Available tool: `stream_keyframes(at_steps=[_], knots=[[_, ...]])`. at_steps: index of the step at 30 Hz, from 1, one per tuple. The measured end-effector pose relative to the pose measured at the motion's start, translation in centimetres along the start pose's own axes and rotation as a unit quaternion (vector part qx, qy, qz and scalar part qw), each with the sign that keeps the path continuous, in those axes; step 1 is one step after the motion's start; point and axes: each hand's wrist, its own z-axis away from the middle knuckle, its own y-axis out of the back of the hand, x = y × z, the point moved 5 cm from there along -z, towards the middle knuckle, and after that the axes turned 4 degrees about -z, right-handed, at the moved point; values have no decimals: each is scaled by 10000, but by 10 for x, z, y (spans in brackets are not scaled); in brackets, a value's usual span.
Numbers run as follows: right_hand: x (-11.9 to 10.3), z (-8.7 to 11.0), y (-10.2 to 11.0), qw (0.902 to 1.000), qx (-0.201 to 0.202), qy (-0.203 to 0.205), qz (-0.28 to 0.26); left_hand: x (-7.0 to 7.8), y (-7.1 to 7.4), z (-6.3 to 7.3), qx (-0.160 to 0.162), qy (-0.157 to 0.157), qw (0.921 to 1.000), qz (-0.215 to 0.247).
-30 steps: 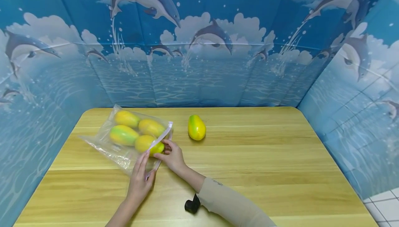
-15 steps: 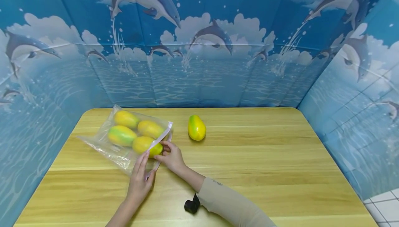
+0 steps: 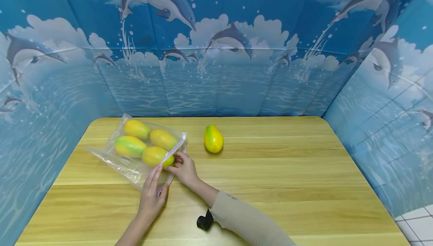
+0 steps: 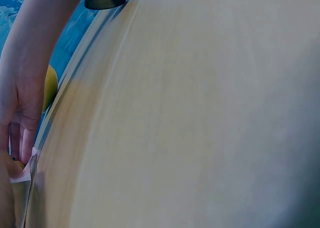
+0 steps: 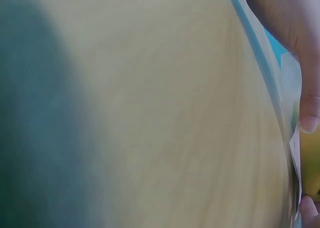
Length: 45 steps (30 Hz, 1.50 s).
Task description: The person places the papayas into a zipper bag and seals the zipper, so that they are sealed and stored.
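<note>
A clear zip bag (image 3: 126, 171) with a pale pink-white zip edge lies on the left of the table, its mouth toward the right. Several yellow-green papayas are inside, among them an upper-left papaya (image 3: 136, 129) and a greener papaya (image 3: 130, 146). My right hand (image 3: 184, 171) grips the tapered end of the papaya at the mouth (image 3: 153, 156), which lies mostly within the bag. Thumb and fingertips show on this fruit in the right wrist view. My left hand (image 3: 152, 195) pinches the bag's near zip edge, fingers on top and thumb at the opening.
One more papaya (image 3: 213, 138) lies outside the bag, toward the back middle of the wooden table (image 3: 287, 178). A black wrist-worn device (image 3: 205, 220) sits by the right sleeve (image 3: 247, 218). A dolphin-print curtain (image 3: 216, 84) stands behind the table and along both sides.
My right hand has moved slightly left, sliding the gripped papaya deeper into the bag. The greener papaya beside it has shifted left too. My left hand has stayed at the bag's edge.
</note>
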Motion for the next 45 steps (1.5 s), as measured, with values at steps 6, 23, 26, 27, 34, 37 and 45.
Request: stream_keyframes(at_steps=[6,23,26,27,34,37,45], knots=[[0,0,-3,10000,16,-92,22,0,1,0,26,-31,10000,-14],[-20,8,6,9989,-107,-350,-284,-3,-2,2,-83,95,9999,-37],[-8,5,11,9991,12,-383,-171,-4,-1,2,-78,111,9999,-25],[-6,5,14,9991,60,-394,-128,-4,-1,2,-85,114,9999,-24],[-45,11,41,9966,627,520,121,-4,-1,2,-44,136,9999,-18],[-67,13,55,9894,1020,1018,183,-4,-1,2,-21,129,9999,-22],[-47,-1,93,9645,2098,1378,820,-5,-1,4,33,132,9999,-62]])
